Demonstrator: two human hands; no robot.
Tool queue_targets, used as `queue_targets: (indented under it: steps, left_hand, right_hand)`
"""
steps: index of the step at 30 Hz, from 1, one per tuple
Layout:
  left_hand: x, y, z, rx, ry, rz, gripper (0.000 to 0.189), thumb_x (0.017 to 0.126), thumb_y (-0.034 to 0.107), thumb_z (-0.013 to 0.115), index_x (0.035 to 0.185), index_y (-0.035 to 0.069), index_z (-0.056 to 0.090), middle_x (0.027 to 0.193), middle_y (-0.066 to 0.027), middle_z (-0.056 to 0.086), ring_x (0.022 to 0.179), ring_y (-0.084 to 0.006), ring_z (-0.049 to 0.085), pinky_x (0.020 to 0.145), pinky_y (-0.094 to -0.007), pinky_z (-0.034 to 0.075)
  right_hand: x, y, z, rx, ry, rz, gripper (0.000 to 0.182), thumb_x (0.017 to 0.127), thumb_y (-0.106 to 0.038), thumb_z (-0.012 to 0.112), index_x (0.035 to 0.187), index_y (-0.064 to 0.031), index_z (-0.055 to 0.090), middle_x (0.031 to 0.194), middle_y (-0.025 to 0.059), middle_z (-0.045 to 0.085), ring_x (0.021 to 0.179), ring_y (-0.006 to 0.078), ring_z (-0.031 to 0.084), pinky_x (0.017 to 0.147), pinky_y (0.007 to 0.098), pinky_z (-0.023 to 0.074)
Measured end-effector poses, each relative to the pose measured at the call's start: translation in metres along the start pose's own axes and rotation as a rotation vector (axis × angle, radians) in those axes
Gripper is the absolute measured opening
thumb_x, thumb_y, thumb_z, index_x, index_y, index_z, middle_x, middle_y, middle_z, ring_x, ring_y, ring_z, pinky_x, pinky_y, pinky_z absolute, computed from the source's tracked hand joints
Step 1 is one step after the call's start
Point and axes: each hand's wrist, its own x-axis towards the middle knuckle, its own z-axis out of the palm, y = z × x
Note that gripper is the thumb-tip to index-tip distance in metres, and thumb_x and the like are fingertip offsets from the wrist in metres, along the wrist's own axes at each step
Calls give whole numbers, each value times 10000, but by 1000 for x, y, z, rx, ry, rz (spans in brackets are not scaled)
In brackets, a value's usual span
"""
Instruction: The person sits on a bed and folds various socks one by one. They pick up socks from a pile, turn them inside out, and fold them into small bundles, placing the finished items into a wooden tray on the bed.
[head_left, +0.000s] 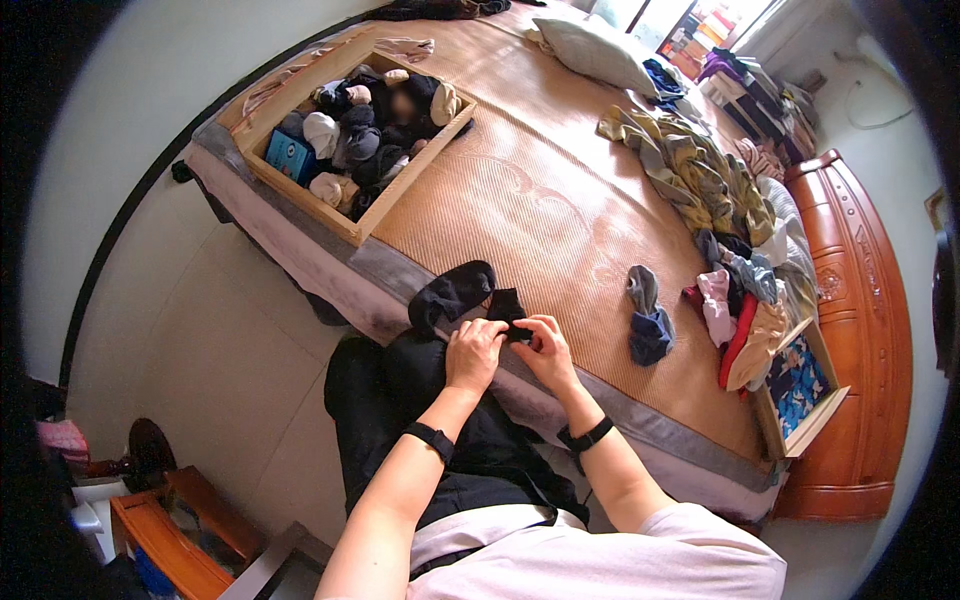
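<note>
Close together above the bed's edge, my left hand (474, 358) and my right hand (546, 354) pinch the near end of a small black sock (507, 304) from either side. My fingers cover part of it. A second, longer black sock (452, 294) lies curved just left of my hands, over the bed's edge by my knee. Off to the right, a grey and navy sock (648, 319) rests by itself on the woven mat (555, 217).
A wooden drawer (300, 196) full of socks and a blue box (289, 156) sits on the bed's left. On the right are piled garments (739, 300), another drawer (831, 405) with camouflage-patterned cloth and a carved headboard (847, 315). Farther back are a crumpled blanket (697, 172) and a pillow (596, 56).
</note>
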Motion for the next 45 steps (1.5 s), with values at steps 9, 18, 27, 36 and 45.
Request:
queue_targets:
  steps: [9,18,27,36,45]
  left_hand:
    - [0,2,4,27,-19,-28,128,857,224,632,943,130,649,941,-35,614,910,-246,580,793,-371,479]
    - [-1,7,1,163,-56,130,257,783,150,676,1033,162,617,1034,-9,592,992,-220,555,847,-363,443]
    - [0,0,7,52,-52,12,180,829,177,647,1003,138,625,932,-43,630,904,-254,592,794,-384,463]
    - [0,10,1,171,54,142,218,804,168,662,1014,131,621,1043,-32,576,1015,-241,534,845,-375,445]
    - [-2,4,3,196,-34,165,219,788,114,648,1004,147,639,996,-5,626,975,-207,571,846,-369,444]
  right_hand:
    - [-1,16,8,-116,57,17,234,793,-200,725,1011,-128,679,901,40,616,699,177,608,644,291,506]
    - [6,15,10,-71,103,19,189,795,-127,721,962,-63,660,805,39,587,659,120,537,621,249,459]
    - [0,9,5,11,81,13,289,748,-118,757,1027,-138,683,876,8,593,650,102,550,616,240,484]
    - [1,15,7,-146,60,75,216,830,-282,682,962,-111,679,920,82,643,842,269,644,711,342,508]
    - [-4,9,8,13,84,122,428,778,-194,749,1177,-135,609,831,41,614,648,137,573,622,278,496]
